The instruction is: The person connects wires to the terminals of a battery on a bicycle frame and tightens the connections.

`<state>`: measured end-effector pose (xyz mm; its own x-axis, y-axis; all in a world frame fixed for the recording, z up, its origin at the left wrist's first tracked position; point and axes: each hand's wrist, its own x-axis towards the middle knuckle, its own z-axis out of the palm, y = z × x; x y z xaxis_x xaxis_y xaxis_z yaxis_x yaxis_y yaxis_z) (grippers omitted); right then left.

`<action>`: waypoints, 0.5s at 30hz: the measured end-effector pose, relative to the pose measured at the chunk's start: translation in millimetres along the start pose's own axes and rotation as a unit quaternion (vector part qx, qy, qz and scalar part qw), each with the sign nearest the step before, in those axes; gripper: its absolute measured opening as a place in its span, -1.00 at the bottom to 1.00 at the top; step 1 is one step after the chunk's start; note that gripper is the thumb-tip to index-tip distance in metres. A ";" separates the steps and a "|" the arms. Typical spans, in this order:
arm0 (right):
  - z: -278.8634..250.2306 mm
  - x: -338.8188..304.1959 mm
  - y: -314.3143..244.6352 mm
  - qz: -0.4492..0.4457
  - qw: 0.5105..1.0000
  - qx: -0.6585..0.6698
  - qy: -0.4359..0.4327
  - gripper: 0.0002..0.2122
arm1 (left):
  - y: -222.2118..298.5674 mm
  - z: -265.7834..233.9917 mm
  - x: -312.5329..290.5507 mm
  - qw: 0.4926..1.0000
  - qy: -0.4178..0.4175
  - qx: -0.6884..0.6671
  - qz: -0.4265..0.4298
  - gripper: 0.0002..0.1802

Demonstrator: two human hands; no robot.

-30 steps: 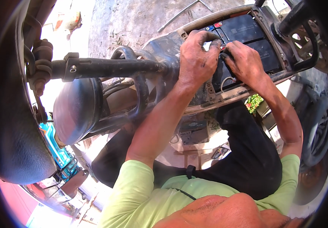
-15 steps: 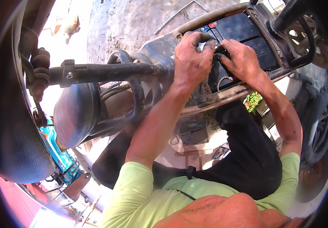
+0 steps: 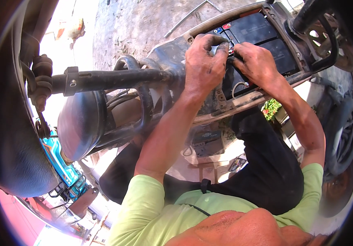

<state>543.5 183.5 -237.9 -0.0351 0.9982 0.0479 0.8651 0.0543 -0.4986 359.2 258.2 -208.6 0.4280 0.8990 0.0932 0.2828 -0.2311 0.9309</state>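
Observation:
My left hand (image 3: 204, 63) is over the open battery compartment of a dusty vehicle frame, thumb and fingers closed in a pinch. A small pale patch shows between thumb and forefinger; I cannot tell what it is. Close beside it, my right hand (image 3: 257, 63) is also closed, its blackened fingertips gripping at a dark spot too hidden to name. Behind the hands lie black batteries (image 3: 255, 28) in the compartment, with a blue terminal (image 3: 218, 30) and a red terminal (image 3: 226, 26) showing. A thin pale wire (image 3: 237, 88) loops below my right wrist.
A black steering tube (image 3: 115, 79) runs left from the frame, above a round dark lamp housing (image 3: 78, 123) and curved guard bars. A dark padded seat (image 3: 25, 164) fills the left edge. Between my legs a dark box (image 3: 207, 143) sits on the ground. Tyres (image 3: 342, 131) stand at right.
Both hands keep their pinched grips close together. The left hand has shifted very slightly left; the view itself has moved a little.

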 end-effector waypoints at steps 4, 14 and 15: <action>0.7 1.0 -1.7 0.012 1.000 -0.008 -0.014 -0.78 | -1.1 -0.1 -0.7 1.000 -0.001 0.027 -0.015 -0.75; 1.2 -0.1 0.7 -0.004 1.000 0.008 0.004 -0.76 | -3.0 0.4 -0.9 0.999 -0.002 0.034 -0.013 -0.76; 1.2 0.2 1.4 -0.006 1.000 0.007 -0.006 -0.74 | -2.8 0.4 -0.7 0.999 -0.002 0.035 -0.013 -0.76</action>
<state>544.1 183.8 -239.6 -0.0518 0.9977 0.0428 0.8573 0.0664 -0.5106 358.4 258.1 -211.4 0.4234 0.9034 0.0674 0.3524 -0.2328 0.9064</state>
